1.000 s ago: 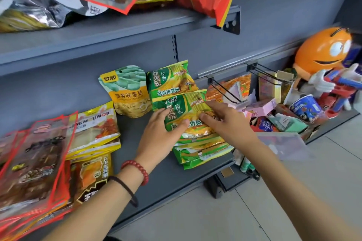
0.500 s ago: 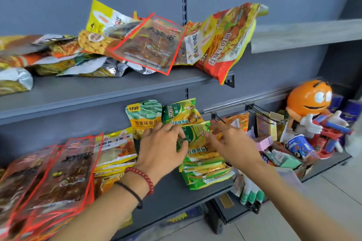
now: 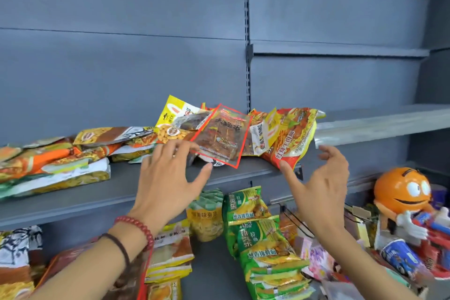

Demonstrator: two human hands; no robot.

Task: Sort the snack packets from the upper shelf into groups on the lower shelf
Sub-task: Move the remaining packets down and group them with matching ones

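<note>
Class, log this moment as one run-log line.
left hand: open, by red-edged packet | right hand: open, empty | upper shelf: snack packets heaped

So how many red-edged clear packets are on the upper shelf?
1 shows clearly: a red-edged clear packet atop the pile on the upper shelf, by the left hand. A similar one may lie partly under it; more could be buried.

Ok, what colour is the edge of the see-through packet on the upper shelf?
Red. The see-through packet has a red edge, clearest in the head view.

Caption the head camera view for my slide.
Left hand and right hand, both open, at the mixed packets on the upper shelf.
</note>
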